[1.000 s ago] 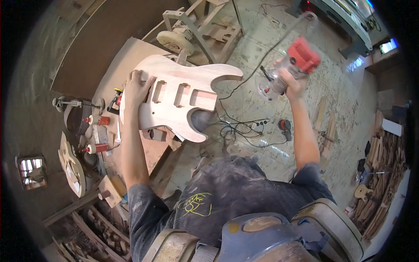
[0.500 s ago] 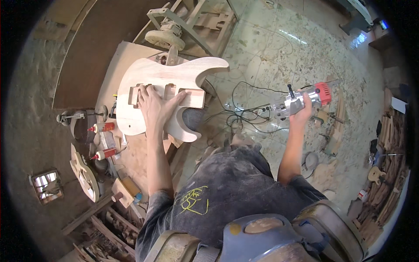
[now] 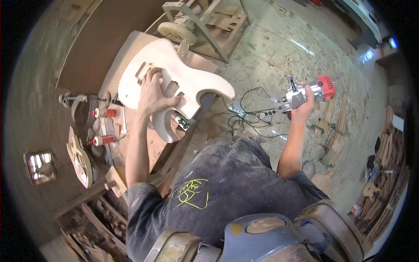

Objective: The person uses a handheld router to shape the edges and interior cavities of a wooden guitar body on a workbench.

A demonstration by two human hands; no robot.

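Note:
A pale unfinished wooden guitar body (image 3: 192, 78) with routed cavities lies on a workbench (image 3: 131, 48) at the upper left. My left hand (image 3: 153, 94) rests flat on it, fingers spread over the cavities. Off to the right, over the floor, my right hand (image 3: 302, 107) grips a hand-held router (image 3: 305, 94) with a red top and grey metal base, turned on its side. Its black cable (image 3: 244, 115) trails down to the floor.
Red-handled clamps (image 3: 102, 126) and another guitar-shaped piece (image 3: 78, 159) lie at the bench's left. A wooden frame stand (image 3: 205, 22) is behind the bench. The concrete floor (image 3: 279, 48) is dusty, with wood offcuts (image 3: 334, 135) at the right and stacked guitar parts (image 3: 384, 174) at the far right.
My right hand has lowered the router and tipped it sideways. My left hand slid onto the middle of the guitar body, which has turned on the bench.

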